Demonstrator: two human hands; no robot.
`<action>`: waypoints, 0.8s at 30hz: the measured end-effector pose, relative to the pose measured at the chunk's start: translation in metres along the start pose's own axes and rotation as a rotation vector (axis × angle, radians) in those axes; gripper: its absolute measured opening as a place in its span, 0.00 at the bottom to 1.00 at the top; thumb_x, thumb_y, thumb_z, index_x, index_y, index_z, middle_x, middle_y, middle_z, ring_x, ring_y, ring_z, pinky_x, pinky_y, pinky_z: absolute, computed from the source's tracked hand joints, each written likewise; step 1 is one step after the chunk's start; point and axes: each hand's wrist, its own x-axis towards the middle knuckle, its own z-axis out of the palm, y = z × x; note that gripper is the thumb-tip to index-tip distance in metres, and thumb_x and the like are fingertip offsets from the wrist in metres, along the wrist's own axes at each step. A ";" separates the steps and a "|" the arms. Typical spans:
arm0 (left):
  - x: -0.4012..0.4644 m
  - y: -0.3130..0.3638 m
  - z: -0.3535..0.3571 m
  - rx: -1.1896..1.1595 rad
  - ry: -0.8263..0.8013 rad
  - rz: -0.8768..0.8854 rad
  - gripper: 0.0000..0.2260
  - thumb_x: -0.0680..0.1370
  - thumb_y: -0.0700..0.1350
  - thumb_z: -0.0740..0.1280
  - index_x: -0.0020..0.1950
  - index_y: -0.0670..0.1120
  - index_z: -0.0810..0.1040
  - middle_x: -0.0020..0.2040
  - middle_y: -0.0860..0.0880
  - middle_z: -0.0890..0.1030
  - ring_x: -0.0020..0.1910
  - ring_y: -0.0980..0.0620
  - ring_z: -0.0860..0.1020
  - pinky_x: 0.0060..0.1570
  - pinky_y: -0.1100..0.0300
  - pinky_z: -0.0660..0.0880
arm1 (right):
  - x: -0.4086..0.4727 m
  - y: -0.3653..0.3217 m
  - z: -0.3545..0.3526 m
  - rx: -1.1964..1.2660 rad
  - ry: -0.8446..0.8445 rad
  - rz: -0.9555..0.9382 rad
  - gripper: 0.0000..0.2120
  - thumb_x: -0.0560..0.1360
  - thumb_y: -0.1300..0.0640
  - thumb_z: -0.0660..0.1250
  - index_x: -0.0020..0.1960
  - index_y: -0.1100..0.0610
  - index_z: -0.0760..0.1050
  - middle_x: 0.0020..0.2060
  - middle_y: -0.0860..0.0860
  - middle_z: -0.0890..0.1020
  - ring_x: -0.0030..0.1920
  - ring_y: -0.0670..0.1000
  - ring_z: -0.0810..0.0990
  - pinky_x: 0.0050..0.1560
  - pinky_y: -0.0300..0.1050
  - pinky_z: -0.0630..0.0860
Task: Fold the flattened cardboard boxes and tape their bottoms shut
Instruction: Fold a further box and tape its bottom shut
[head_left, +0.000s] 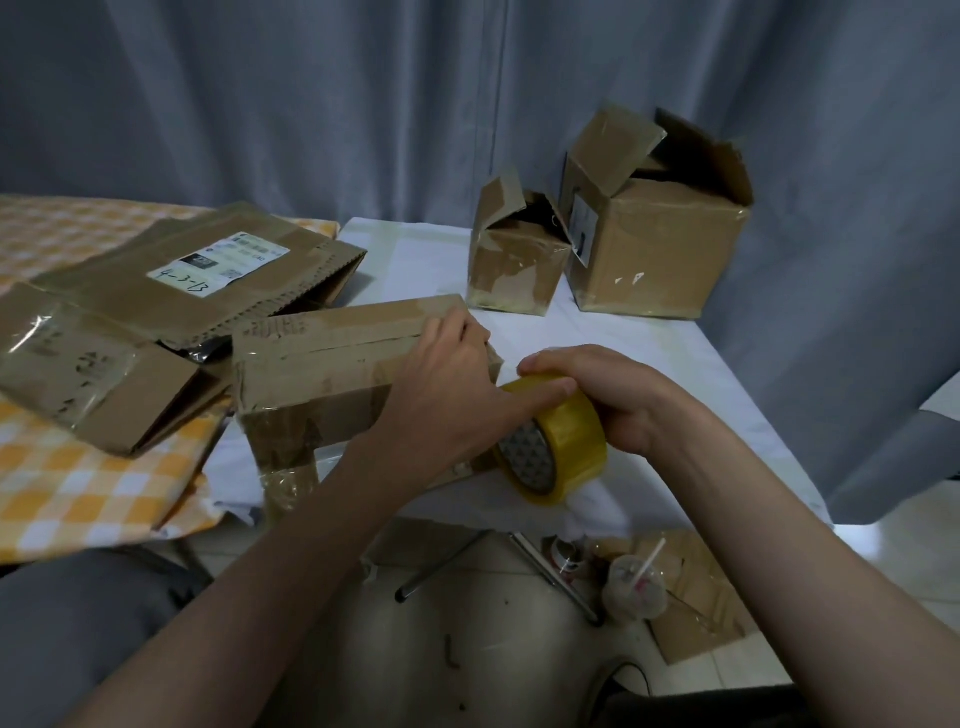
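A long folded cardboard box lies on the white table in front of me, its closed flaps facing up. My left hand rests on the box's right end, fingers spread over the flap seam and thumb stretched onto the tape roll. My right hand grips a yellow roll of packing tape held against that same end of the box. Flattened cardboard boxes lie stacked at the left.
Two folded boxes, a small one and a larger one, stand with open top flaps at the table's back right. A yellow checked cloth covers the left. Below the table lie cardboard scraps and a plastic cup. Grey curtain behind.
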 end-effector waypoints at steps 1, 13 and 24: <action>0.000 0.000 0.000 0.000 0.004 0.007 0.42 0.70 0.77 0.58 0.66 0.43 0.73 0.58 0.51 0.70 0.60 0.52 0.66 0.59 0.56 0.68 | -0.001 0.000 0.000 0.026 0.001 -0.011 0.10 0.76 0.58 0.71 0.55 0.61 0.82 0.52 0.60 0.85 0.51 0.57 0.85 0.53 0.51 0.83; 0.029 -0.018 0.001 -0.024 0.010 0.025 0.16 0.77 0.60 0.66 0.52 0.48 0.74 0.55 0.49 0.71 0.57 0.47 0.68 0.58 0.51 0.69 | -0.006 -0.001 0.006 0.051 0.074 0.054 0.15 0.74 0.57 0.74 0.58 0.60 0.78 0.50 0.59 0.85 0.50 0.59 0.85 0.53 0.54 0.82; 0.027 -0.020 0.001 -0.031 0.007 0.018 0.13 0.78 0.58 0.66 0.50 0.50 0.69 0.57 0.49 0.70 0.57 0.48 0.66 0.57 0.51 0.69 | -0.006 -0.005 0.011 -0.082 0.125 0.058 0.14 0.74 0.53 0.74 0.54 0.59 0.76 0.51 0.61 0.82 0.52 0.61 0.82 0.56 0.59 0.80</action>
